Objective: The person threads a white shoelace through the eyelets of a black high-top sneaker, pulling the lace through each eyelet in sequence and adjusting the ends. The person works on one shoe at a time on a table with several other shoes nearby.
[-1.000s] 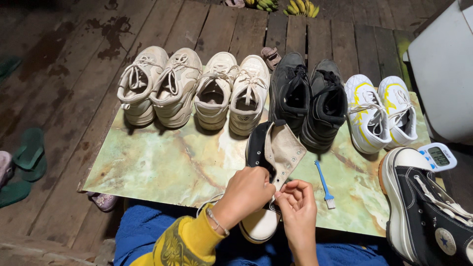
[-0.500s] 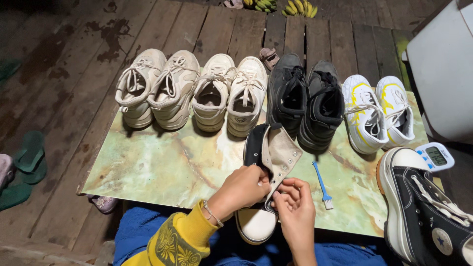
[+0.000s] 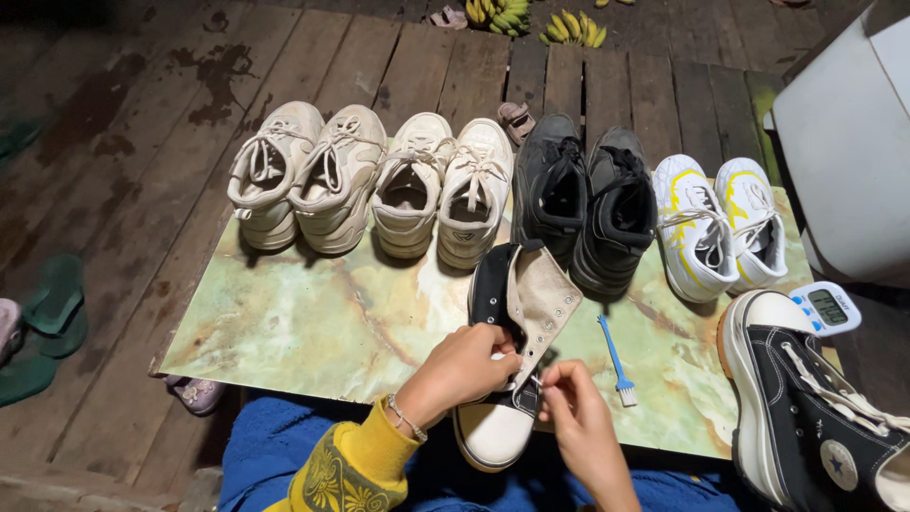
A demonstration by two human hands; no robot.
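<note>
A black high-top canvas shoe (image 3: 512,303) with a white toe cap lies on the green marbled board (image 3: 313,322), its upper folded open. My left hand (image 3: 462,368), in a yellow sleeve, grips the shoe's side near the eyelets. My right hand (image 3: 573,408) pinches a thin white lace at the shoe's eyelets. A small blue brush (image 3: 616,360) lies just right of the shoe.
Along the board's far edge stand a row of shoes: beige sneakers (image 3: 303,175), white sneakers (image 3: 445,190), black sneakers (image 3: 588,204), white-and-yellow sneakers (image 3: 720,223). A laced black high-top (image 3: 815,417) and a small timer (image 3: 829,308) sit right. Green sandals (image 3: 47,322) lie on the wooden floor.
Both hands have shifted slightly on the shoe, working the lace near the eyelets. The shoe stays in the same place.
</note>
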